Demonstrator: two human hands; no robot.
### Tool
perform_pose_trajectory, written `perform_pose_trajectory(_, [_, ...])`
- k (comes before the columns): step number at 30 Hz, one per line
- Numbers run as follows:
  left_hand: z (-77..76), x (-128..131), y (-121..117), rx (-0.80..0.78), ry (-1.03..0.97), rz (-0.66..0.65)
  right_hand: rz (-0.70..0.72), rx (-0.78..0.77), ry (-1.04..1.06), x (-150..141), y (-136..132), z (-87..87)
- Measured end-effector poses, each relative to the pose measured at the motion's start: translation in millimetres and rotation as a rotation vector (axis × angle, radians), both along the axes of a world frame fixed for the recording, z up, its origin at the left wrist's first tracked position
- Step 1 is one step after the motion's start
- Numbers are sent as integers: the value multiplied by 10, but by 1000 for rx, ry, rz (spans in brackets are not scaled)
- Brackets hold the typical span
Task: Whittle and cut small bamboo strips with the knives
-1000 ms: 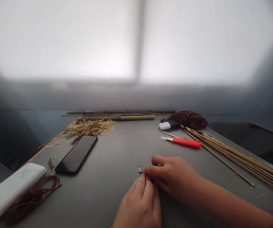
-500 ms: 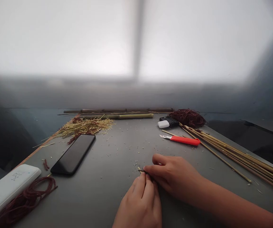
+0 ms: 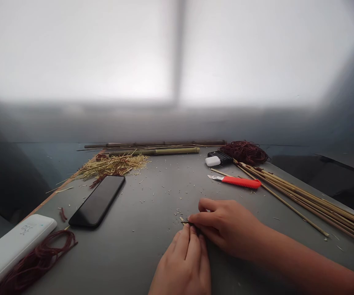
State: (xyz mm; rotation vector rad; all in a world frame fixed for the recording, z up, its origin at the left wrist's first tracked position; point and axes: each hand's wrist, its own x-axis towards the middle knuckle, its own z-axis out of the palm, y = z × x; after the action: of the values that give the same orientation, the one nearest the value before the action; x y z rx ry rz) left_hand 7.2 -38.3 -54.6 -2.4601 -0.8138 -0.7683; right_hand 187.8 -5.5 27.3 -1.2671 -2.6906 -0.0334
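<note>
My left hand [image 3: 184, 258] is at the front middle of the table, its fingers closed around a thin bamboo stick. Only the stick's pale end [image 3: 181, 219] sticks out past the fingertips; the rest is hidden under the hand. Across that end runs a short dark cord [image 3: 185, 222]. My right hand [image 3: 227, 223] meets the left from the right side, with thumb and index finger pinched at the cord. Beyond the right hand lies a red-handled craft knife [image 3: 241, 182], its blade pointing left.
Bamboo sticks [image 3: 302, 196] lie along the right edge, below a brown cord heap [image 3: 247, 152] and a white case [image 3: 213, 161]. Shavings [image 3: 124, 164] and bamboo poles [image 3: 177, 150] lie at the back. Leftward are a phone [image 3: 98, 201], a power bank [image 3: 19, 241] and a cord bundle [image 3: 38, 260].
The whole view has shifted slightly, so everything sits a little further right and down. Both hands keep nearly the same pose at the stick's end.
</note>
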Motion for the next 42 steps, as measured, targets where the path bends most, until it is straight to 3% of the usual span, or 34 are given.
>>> perform_pose_trajectory(6, [33, -9, -4, -77, 82, -32, -31, 13, -18, -23, 2, 15])
perform_pose_trajectory(9, [41, -10, -8, -45, 53, -24, -12, -48, 8, -2, -2, 29])
perform_pose_trajectory(16, [53, 12, -1, -25, 49, -23, -28, -31, -5, -28, 18, 8])
perform_pose_trajectory(21, [7, -27, -4, -8, 0, -13, -13, -66, 65, 136, 38, 48])
perform_pose_trajectory(25, [62, -115, 15, -213, 80, -36, -43, 30, 234, 271, 141, -23])
perform_pose_trajectory(28, [227, -178, 24, -417, 71, -77, -14, 78, 387, 331, 240, -98])
perform_pose_trajectory(32, [493, -230, 55, -594, -95, -83, 30, 133, 547, 380, 336, -176])
perform_pose_trajectory(37, [601, -296, 281, -611, -245, -113, 7, 133, 618, 411, 402, -232])
perform_pose_trajectory(42, [519, -328, 453, -614, -95, -215, -34, 96, 662, 419, 435, -252])
